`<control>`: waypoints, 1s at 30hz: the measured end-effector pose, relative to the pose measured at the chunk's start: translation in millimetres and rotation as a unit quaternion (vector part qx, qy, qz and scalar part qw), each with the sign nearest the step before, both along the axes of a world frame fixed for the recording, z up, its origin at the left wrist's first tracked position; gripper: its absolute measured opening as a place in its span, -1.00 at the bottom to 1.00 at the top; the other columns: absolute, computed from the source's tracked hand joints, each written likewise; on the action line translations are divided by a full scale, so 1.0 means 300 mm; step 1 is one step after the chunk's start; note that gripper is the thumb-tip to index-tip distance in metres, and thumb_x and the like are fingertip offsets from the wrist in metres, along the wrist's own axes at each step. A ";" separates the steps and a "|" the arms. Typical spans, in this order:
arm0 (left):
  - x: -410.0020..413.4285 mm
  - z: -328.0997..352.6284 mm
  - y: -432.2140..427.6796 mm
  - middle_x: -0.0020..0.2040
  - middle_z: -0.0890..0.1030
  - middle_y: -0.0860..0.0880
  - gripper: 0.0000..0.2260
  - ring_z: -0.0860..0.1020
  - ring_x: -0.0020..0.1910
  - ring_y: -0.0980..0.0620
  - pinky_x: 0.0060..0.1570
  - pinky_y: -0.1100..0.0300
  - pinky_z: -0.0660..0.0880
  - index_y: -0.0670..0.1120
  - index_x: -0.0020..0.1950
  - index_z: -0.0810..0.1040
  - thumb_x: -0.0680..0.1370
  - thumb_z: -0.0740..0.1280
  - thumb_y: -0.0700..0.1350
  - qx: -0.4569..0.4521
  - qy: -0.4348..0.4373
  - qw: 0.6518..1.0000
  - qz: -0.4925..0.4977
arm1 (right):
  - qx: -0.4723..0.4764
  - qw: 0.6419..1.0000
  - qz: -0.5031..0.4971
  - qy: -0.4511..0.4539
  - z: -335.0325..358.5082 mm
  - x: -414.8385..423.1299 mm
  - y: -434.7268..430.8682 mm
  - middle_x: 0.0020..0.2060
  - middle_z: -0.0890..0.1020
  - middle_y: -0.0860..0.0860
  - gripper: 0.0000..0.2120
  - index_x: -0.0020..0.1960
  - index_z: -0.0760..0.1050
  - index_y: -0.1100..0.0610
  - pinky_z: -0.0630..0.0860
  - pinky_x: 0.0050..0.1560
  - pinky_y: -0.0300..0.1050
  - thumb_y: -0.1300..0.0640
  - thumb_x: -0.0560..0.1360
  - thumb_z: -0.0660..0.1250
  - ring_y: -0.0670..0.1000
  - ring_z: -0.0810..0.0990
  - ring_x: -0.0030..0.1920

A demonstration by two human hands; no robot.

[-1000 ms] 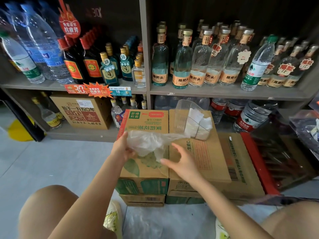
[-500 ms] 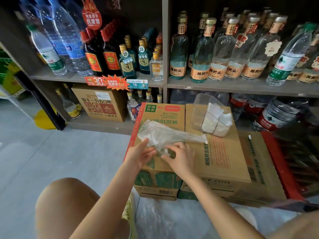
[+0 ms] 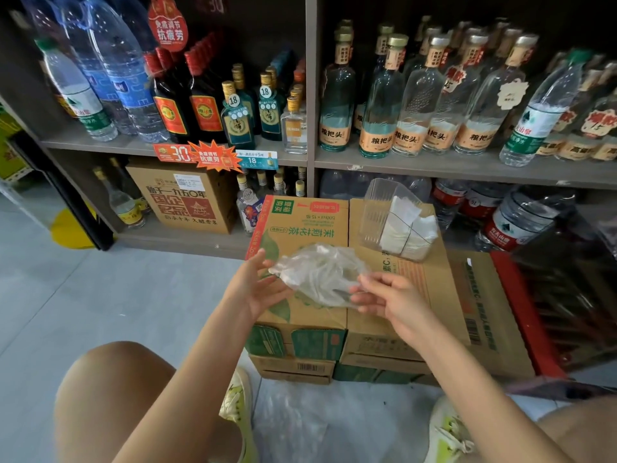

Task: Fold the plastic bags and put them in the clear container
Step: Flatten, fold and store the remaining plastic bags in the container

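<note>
A crumpled clear plastic bag hangs just above the cardboard boxes. My right hand pinches the bag's right lower edge. My left hand is at the bag's left side with fingers spread, palm turned up, touching or nearly touching it. The clear container stands on the right box, behind the bag, with several folded white bags inside it. More clear plastic bags lie on the floor between my feet.
Shelves packed with glass and plastic bottles rise right behind the boxes. A brown carton sits on the bottom shelf at left. A red crate edge lies right of the boxes. Grey floor spreads to the left.
The bag was stretched out long across the boxes; now it is bunched up between my hands. My left hand has opened and my right hand has shifted to the right.
</note>
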State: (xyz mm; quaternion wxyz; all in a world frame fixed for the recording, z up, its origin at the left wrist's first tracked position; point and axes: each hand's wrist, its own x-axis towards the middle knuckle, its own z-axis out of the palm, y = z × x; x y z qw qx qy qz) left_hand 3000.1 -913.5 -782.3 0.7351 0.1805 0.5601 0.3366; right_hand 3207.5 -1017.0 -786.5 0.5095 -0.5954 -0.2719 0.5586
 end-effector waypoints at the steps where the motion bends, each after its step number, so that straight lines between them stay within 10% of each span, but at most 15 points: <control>1: 0.014 0.003 -0.011 -0.05 0.56 -0.25 -0.76 0.59 -0.09 -0.19 -0.09 -0.10 0.56 -0.17 -0.11 0.42 0.63 0.25 -0.02 -0.007 -0.011 1.000 -0.004 | -0.006 1.000 -0.007 0.011 0.004 0.012 0.001 -0.16 0.70 0.13 -0.86 0.04 0.55 0.28 0.60 -0.30 -0.19 0.26 0.51 0.33 0.02 0.66 -0.23; 9: 0.079 -0.028 -0.044 0.08 0.55 -0.28 -0.45 0.64 -0.07 -0.17 -0.22 0.04 0.64 -0.17 0.45 0.20 0.52 0.35 -0.36 0.040 0.007 0.999 -0.009 | 0.005 0.999 -0.009 -0.036 -0.007 0.050 -0.011 -0.14 0.70 0.13 -0.88 0.03 0.56 0.26 0.59 -0.32 -0.21 0.25 0.51 0.35 0.00 0.67 -0.21; 30: -0.060 -0.085 0.003 0.18 0.53 -0.16 -0.59 0.60 0.07 -0.07 -0.11 0.08 0.64 -0.19 0.28 0.41 0.50 0.42 -0.09 0.137 0.052 0.989 -0.032 | -0.065 0.970 0.135 -0.193 -0.013 0.196 -0.079 -0.23 0.67 0.05 -0.85 -0.01 0.59 0.19 0.51 -0.33 -0.23 0.30 0.43 0.40 -0.05 0.59 -0.29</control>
